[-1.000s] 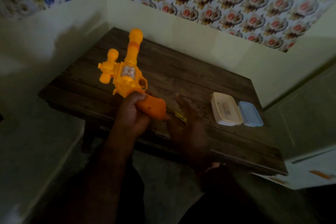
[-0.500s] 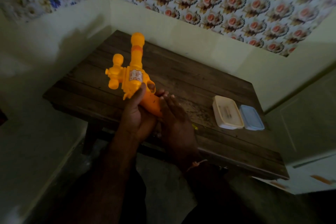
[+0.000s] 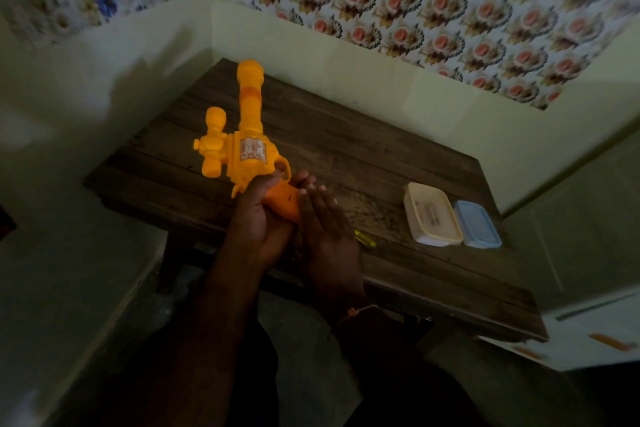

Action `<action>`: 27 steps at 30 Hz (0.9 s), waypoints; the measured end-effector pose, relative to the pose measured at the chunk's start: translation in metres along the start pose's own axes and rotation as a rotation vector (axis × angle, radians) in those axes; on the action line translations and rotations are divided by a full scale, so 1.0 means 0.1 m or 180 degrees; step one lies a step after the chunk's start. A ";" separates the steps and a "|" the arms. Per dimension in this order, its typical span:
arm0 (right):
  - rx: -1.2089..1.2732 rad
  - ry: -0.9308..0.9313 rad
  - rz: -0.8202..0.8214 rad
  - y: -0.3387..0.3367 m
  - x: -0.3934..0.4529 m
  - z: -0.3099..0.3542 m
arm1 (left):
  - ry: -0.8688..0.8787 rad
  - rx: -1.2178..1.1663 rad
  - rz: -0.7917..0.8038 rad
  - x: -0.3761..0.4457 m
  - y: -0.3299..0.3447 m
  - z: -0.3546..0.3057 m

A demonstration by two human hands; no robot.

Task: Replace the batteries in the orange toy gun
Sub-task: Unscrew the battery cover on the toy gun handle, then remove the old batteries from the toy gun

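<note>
Right now I've got the orange toy gun (image 3: 247,146) held above the near-left part of the wooden table (image 3: 381,163), barrel pointing away and up. Left hand (image 3: 258,218) is curled round the grip from below and carries it. Right hand (image 3: 327,229) lies against the right side of the handle, fingers fairly straight, pressing rather than clasping; I can't tell if the thumb hooks anything underneath.

My read: I'm hunting for the battery cover on the handle. It's too dark and blurred to confirm a cover or a screw there.

To do this step well:
- keep the left hand firm and the handle face turned toward the camera
- run the right fingertips along the seam, find the latch or screw before forcing
- if it's screwed, the small yellow tool (image 3: 365,238) lying on the table just right of my right hand looks like the driver

The cream container (image 3: 433,213) and blue lid (image 3: 478,224) sit side by side, touching, further right. Contents not readable; possibly the spare cells.
</note>
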State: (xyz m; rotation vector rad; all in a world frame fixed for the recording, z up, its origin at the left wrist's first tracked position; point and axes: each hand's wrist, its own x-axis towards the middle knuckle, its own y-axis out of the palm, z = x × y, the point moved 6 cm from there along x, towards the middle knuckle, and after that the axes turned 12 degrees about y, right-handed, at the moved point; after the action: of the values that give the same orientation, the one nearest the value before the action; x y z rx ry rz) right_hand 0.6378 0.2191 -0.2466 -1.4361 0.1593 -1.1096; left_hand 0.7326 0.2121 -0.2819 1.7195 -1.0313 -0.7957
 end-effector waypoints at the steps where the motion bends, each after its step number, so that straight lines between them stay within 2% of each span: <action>1: 0.0013 -0.0005 -0.0040 0.01 0.00 0.00 | -0.0005 0.0004 -0.0018 0.00 0.01 -0.01; 10: 0.0039 -0.0010 -0.0576 -0.02 -0.03 0.06 | 0.0058 -0.0108 -0.0012 -0.06 0.07 -0.03; 16: 0.0025 -0.0231 -0.0585 -0.08 -0.01 0.17 | 0.0374 0.0230 -0.0180 -0.04 0.06 -0.17; 20: 0.0414 -0.0374 -0.0610 -0.20 0.00 0.24 | 0.0516 0.0166 -0.0131 0.00 0.02 -0.29; 22: 0.0827 0.0028 -0.0629 -0.27 0.07 0.14 | 0.0736 0.0190 -0.0137 0.03 -0.03 -0.40; 23: 0.1097 0.0425 -0.0672 -0.31 0.11 0.04 | 0.0857 0.0234 -0.0148 0.04 -0.06 -0.46; 25: 0.1529 0.1553 -0.0648 -0.32 0.20 -0.27 | 0.1042 0.0209 -0.0058 0.05 -0.07 -0.57; 27: 0.1820 0.2581 -0.0351 -0.26 0.25 -0.54 | 0.1103 0.0123 0.0081 0.07 -0.08 -0.63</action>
State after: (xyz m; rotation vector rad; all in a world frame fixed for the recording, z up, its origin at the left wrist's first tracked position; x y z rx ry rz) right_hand 0.6011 0.1708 -0.2242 -0.4427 0.3041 -1.6221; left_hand 0.7917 0.2323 -0.2679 1.7953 -0.8324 -0.4417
